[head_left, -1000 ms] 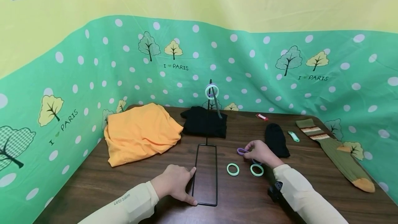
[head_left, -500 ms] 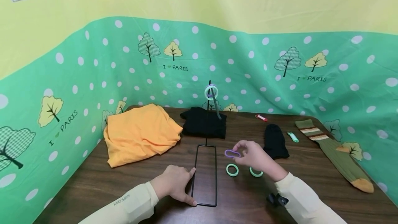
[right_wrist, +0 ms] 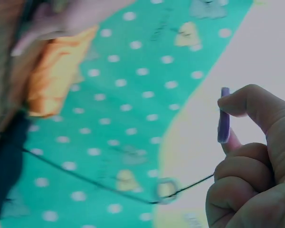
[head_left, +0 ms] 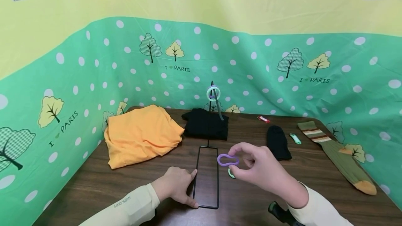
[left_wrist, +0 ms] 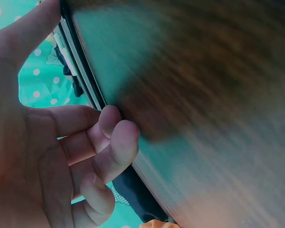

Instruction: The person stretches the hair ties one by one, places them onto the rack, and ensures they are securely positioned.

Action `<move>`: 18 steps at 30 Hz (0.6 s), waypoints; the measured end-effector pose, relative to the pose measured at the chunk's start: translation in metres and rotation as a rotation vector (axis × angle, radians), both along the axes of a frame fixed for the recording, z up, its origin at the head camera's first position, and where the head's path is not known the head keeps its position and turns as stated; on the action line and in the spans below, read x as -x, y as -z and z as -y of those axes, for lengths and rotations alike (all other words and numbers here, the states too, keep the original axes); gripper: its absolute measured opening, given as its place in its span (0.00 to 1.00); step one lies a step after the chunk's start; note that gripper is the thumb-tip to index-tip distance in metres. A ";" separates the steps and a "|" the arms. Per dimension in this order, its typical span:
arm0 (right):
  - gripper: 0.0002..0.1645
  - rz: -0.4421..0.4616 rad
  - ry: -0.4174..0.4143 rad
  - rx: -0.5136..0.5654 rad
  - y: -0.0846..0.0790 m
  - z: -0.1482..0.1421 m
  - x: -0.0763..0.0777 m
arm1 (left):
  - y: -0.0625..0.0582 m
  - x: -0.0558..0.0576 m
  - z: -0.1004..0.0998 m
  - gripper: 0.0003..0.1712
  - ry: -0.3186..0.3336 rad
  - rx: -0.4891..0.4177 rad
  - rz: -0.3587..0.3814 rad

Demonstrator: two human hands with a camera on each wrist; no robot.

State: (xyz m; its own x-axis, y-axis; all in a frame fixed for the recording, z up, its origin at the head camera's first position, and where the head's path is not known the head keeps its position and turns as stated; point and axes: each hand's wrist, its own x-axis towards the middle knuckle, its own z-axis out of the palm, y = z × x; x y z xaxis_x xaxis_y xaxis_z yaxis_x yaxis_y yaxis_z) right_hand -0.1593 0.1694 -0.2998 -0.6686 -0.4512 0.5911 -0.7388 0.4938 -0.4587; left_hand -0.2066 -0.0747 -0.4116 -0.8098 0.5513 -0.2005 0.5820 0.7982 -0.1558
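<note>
In the head view my right hand pinches a purple hair tie between thumb and index finger, squeezing it into a narrow-waisted loop. It is above the right side of the wire base, and the right wrist view shows the hair tie edge-on. My left hand rests with thumb and index fingertip against the left side of the black wire stand's base. A mint ring and a purple one hang on the stand's sloping arm. Another mint ring lies on the table, partly hidden behind my right hand.
An orange cloth lies left of the stand, and folded black cloth behind it. To the right are a black knit item, a mint clip-like piece, a red-and-white piece and an olive sock. A patterned curtain encloses the table.
My right hand has lifted the purple hair tie off the table and carried it left and nearer to me, toward the stand. It now covers the right-hand mint ring. My left hand stays put.
</note>
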 end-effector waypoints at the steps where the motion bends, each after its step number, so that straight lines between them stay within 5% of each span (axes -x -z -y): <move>1: 0.20 -0.065 -0.024 0.029 -0.004 0.001 -0.003 | 0.000 0.000 0.000 0.60 0.000 -0.001 0.000; 6: 0.11 -0.333 -0.136 0.198 -0.027 0.008 -0.009 | -0.001 -0.001 0.000 0.60 0.002 -0.002 -0.008; 10: 0.20 -0.513 -0.125 0.263 -0.045 0.014 -0.003 | -0.002 -0.001 0.001 0.60 0.000 0.003 -0.012; 14: 0.15 -0.578 -0.042 0.238 -0.058 0.019 0.010 | -0.001 0.000 0.001 0.60 0.001 0.007 -0.011; 18: 0.15 -0.538 0.042 0.176 -0.060 0.024 0.028 | 0.000 0.000 0.000 0.60 0.006 0.009 -0.006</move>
